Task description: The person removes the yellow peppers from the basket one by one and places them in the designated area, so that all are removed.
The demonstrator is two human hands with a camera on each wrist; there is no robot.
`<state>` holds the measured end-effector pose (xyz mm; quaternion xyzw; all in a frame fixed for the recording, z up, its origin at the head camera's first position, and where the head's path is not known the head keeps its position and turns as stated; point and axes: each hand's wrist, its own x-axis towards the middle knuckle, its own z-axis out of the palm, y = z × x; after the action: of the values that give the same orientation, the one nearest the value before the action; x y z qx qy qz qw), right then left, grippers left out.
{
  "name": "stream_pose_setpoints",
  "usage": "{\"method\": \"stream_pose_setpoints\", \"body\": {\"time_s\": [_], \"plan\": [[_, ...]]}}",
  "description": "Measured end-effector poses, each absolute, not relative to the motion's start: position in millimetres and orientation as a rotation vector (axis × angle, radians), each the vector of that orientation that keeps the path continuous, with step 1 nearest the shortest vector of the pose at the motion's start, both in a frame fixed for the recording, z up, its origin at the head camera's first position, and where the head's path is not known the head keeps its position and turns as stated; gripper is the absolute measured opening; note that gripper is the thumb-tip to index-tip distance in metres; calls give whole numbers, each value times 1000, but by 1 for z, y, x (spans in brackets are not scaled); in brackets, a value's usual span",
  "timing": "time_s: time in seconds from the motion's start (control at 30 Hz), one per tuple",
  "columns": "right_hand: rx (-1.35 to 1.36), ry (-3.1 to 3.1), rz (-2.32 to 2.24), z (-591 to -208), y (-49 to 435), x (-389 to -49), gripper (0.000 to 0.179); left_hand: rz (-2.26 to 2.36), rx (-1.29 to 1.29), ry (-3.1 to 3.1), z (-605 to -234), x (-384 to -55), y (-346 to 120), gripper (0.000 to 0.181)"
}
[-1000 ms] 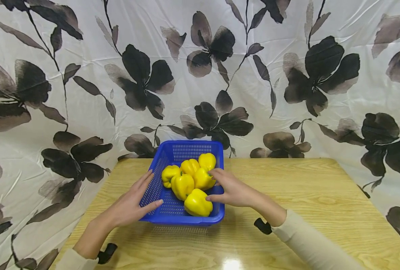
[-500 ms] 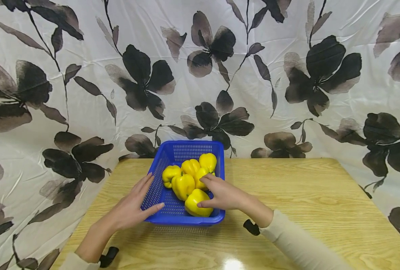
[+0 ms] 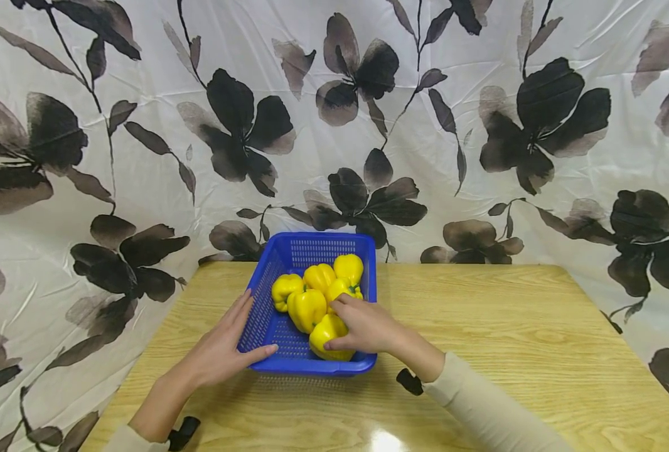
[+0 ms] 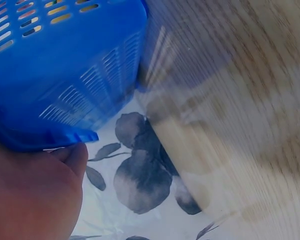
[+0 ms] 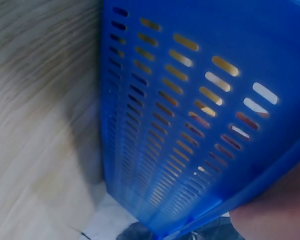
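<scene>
Several yellow bell peppers (image 3: pixel 307 310) lie in a blue plastic basket (image 3: pixel 289 364) with perforated walls. My right hand (image 3: pixel 368 326) reaches over the basket's right rim and grips the front bell pepper (image 3: pixel 326 336), thumb on its near side and fingers behind it. The hand hides that pepper's right part. My left hand (image 3: pixel 216 351) rests at the basket's front left corner, fingers extended along the left wall and thumb stretched over the front rim. In the right wrist view, yellow shows through the slots of the basket wall (image 5: pixel 190 115), and part of the right hand (image 5: pixel 275 210) is at the rim.
The basket stands on a light wood table (image 3: pixel 481 326), at its far left part. Behind the table hangs a white cloth (image 3: pixel 442 169) with dark flowers. Black wrist devices (image 3: pixel 410 381) hang under both forearms.
My right hand has moved left, farther over the basket, and closed round the front bell pepper. The left hand stays at the basket's corner. The head view has shifted slightly.
</scene>
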<state>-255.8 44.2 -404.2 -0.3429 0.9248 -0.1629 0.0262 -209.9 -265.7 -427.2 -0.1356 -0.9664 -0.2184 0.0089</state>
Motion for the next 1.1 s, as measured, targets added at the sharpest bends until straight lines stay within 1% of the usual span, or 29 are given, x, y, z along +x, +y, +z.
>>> {"method": "stream_pose_setpoints", "body": {"time_s": [0.23, 0.43, 0.83, 1.1], "plan": [[-1070, 2863, -429, -404, 39, -256, 56, -707, -399, -3031, -427, -209, -267, 122], [-1086, 2873, -359, -405, 36, -257, 50, -721, -399, -3023, -427, -210, -268, 124], [-1131, 2919, -280, -409, 32, -260, 46, -781, -396, -3015, -427, -209, -271, 128], [-1084, 2886, -484, -410, 32, -263, 47, -784, -405, -2999, -431, -210, -272, 128]]}}
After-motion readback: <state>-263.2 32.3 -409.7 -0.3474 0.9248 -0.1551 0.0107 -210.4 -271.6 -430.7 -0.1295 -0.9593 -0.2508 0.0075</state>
